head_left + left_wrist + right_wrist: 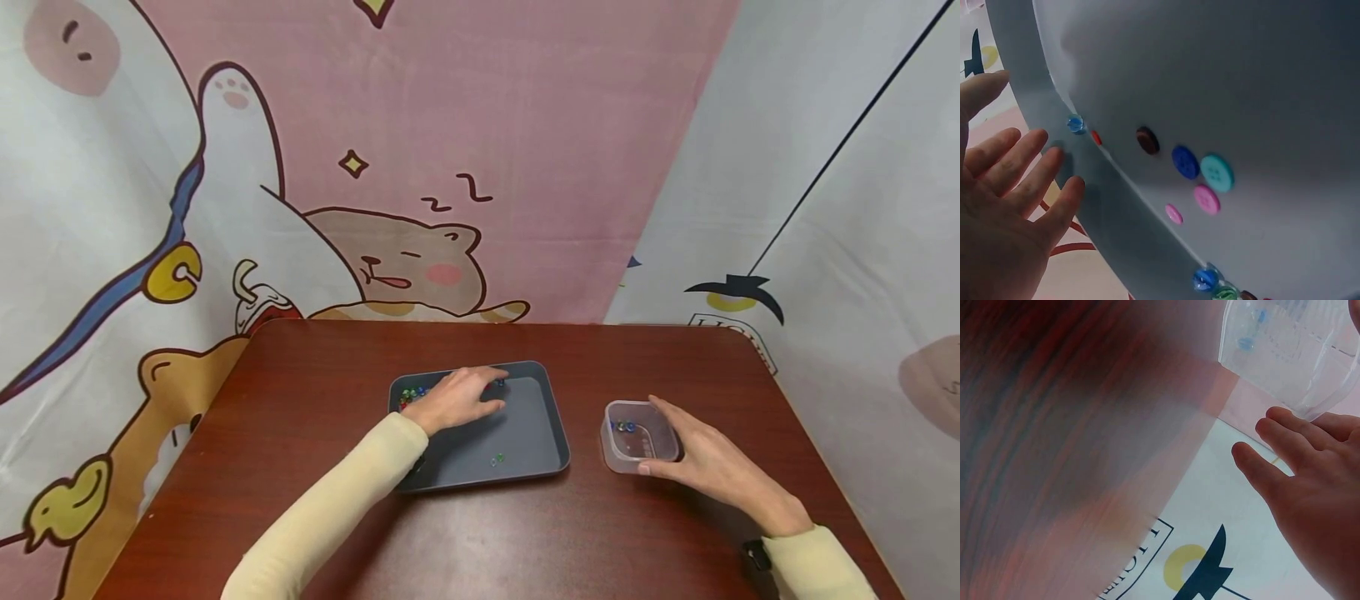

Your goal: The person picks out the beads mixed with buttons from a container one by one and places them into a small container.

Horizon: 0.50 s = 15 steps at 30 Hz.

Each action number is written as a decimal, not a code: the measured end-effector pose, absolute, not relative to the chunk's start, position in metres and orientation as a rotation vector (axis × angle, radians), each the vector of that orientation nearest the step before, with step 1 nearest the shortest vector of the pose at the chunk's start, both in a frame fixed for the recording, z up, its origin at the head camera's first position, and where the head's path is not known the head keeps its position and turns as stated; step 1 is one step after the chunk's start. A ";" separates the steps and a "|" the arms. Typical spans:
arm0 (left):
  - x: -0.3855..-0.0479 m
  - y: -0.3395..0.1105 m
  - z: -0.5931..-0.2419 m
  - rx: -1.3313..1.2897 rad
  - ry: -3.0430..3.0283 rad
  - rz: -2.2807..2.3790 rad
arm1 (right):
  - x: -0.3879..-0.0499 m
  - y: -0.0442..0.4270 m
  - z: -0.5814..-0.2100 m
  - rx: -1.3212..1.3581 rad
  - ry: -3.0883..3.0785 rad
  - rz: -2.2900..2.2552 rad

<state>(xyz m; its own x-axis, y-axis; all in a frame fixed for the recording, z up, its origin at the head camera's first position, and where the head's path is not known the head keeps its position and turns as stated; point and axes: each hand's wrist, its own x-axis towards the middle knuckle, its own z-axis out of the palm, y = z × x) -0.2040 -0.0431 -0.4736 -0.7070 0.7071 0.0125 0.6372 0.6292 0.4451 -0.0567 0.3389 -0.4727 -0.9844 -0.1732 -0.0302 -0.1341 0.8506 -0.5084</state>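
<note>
My left hand [459, 400] reaches over the grey tray [528, 442], its fingers loosely extended and holding nothing. In the left wrist view, a blue marble [1075, 124] lies against the tray's wall near those fingertips, apart from them. Several buttons lie on the tray floor, among them a turquoise button [1217, 172], a dark blue button [1185, 162] and a brown button [1147, 140]. My right hand [708, 458] holds a clear plastic box [624, 461] by its right side, thumb at the near wall and fingers at the far corner. Blue marbles [629, 427] sit inside the box.
More marbles [408, 395] cluster at the tray's left end, partly hidden by the left hand. A small green piece [500, 457] lies near the tray's front wall. The brown table [480, 542] meets a cartoon-printed cloth [555, 167] at its back edge.
</note>
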 end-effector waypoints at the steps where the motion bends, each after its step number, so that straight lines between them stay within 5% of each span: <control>1: -0.205 -0.042 -0.474 1.116 2.683 0.634 | -0.057 0.339 -0.473 -0.246 2.949 -0.802; 15: -0.210 -0.038 -0.482 1.048 2.688 0.630 | -0.057 0.339 -0.472 -0.244 2.948 -0.804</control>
